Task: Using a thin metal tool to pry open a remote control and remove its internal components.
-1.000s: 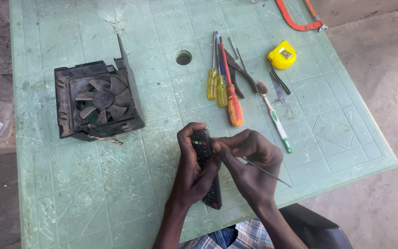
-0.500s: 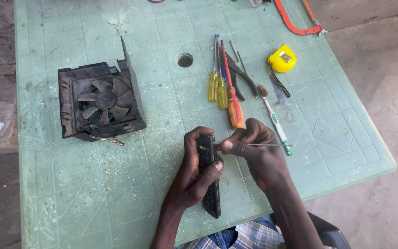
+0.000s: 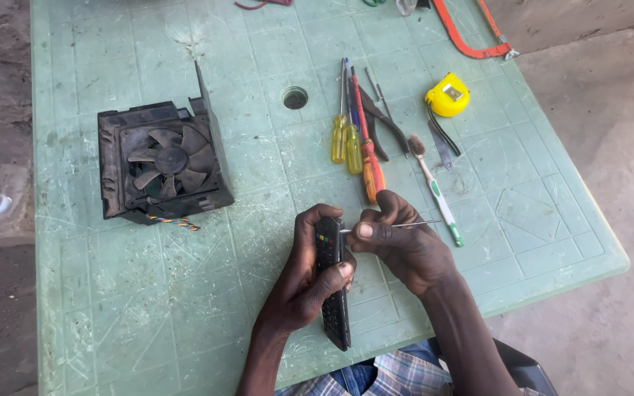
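broadly, a scratched green plastic table [image 3: 148, 308] was seen filling most of the frame. a black cooling fan [image 3: 161, 163] in its housing was set at centre left, its coloured wires trailing from the lower edge, untouched. a row of tools was laid out at upper right of centre: two yellow-handled screwdrivers [image 3: 346, 139], an orange-handled screwdriver [image 3: 370, 167], dark pliers [image 3: 379, 121], a toothbrush [image 3: 434, 192] and a yellow tape measure [image 3: 447, 95], with an orange hacksaw [image 3: 471, 33] at the top edge.

at lower centre a black remote control [image 3: 332, 282] was held lengthwise above the table's near edge. it was gripped by the left hand [image 3: 299, 282], fingers wrapped behind and thumb pressed on the button face. a thin metal rod [image 3: 394, 225] was pinched by the right hand [image 3: 401, 246], its tip laid against the remote's upper side edge.

the casing was judged to be closed as yet, no gap or separated half being visible; the prying was taken to be at an early stage, with the opening left to do.
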